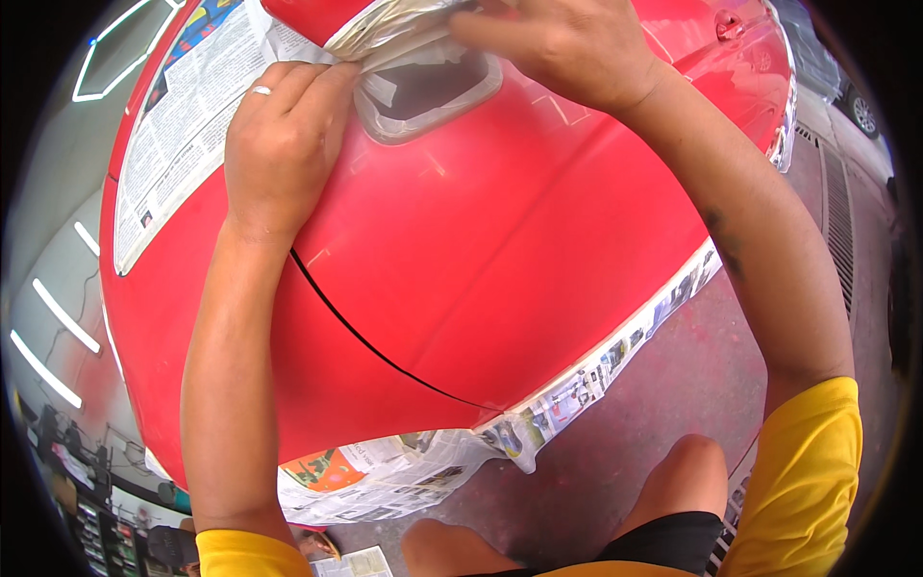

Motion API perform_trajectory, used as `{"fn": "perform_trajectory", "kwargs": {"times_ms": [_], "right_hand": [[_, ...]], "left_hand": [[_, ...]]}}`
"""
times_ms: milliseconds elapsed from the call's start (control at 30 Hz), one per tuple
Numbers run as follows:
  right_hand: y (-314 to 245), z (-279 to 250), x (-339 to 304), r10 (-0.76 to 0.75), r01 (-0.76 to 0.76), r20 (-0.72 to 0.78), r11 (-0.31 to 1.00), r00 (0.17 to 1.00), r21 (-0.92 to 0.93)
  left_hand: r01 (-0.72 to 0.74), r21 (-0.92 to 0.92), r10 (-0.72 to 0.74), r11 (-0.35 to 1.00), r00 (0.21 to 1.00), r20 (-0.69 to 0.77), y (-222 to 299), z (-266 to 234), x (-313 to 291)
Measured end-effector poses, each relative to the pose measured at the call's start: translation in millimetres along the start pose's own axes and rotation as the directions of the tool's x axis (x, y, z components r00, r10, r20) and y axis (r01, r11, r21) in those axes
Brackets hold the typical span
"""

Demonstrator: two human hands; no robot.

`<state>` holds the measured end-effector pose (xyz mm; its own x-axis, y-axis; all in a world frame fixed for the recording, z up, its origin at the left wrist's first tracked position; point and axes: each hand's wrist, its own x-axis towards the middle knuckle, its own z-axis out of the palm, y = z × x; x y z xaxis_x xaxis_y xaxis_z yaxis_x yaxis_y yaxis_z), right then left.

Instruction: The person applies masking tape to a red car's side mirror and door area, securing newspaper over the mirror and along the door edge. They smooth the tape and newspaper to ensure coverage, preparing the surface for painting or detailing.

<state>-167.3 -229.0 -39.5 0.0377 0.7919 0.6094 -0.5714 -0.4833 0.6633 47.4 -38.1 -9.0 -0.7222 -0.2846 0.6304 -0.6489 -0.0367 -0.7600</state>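
Note:
A glossy red car body [461, 260] spreads below my hands. In its upper part is a rounded, grey recess-like area [433, 91] with a pale masking border. Crumpled, cream-coloured masking tape [385, 34] lies along its far edge, against a raised red part [312, 17]. My left hand [284, 144], a ring on one finger, has its fingers closed at the near left end of this tape; the fingertips are partly hidden. My right hand [567, 48] is over the far right side of the tape. Its fingers are smeared by motion, so their grip is unclear.
Newspaper [192, 125] masks a window area on the left. More newspaper [404, 471] hangs along the car's lower edge, above the floor [615, 423]. A floor grate [836, 221] runs along the right, and another vehicle's wheel [860, 113] shows at far right.

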Motion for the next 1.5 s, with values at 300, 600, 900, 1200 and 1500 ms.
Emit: {"fn": "perform_trajectory", "kwargs": {"times_ms": [300,600,900,1200,1500], "right_hand": [[2.7,5.0,-5.6,-0.094,0.093,-0.005,0.993,0.996,-0.073],[-21.7,-29.7,-16.0,0.04,-0.022,0.365,0.998,0.93,-0.052],[-48.8,14.0,-38.0,0.203,-0.202,0.005,0.979,0.979,-0.026],[-65.3,-39.0,-22.6,0.469,-0.534,0.441,0.845,0.765,0.029],[-97.1,-74.0,-27.7,0.619,-0.694,0.493,0.719,0.612,-0.042]], "left_hand": [[0.012,0.02,-0.011,1.0,1.0,-0.005,4.1,2.4,-5.8],[0.276,-0.019,-0.272,0.961,0.954,0.124,44.2,-13.4,-16.7],[0.247,-0.167,-0.255,0.954,0.966,-0.027,68.5,19.1,-12.4],[0.247,0.002,-0.243,0.969,0.952,0.184,78.5,0.2,-11.7],[0.568,-0.051,-0.542,0.821,0.805,0.241,108.7,0.3,-9.7]]}}
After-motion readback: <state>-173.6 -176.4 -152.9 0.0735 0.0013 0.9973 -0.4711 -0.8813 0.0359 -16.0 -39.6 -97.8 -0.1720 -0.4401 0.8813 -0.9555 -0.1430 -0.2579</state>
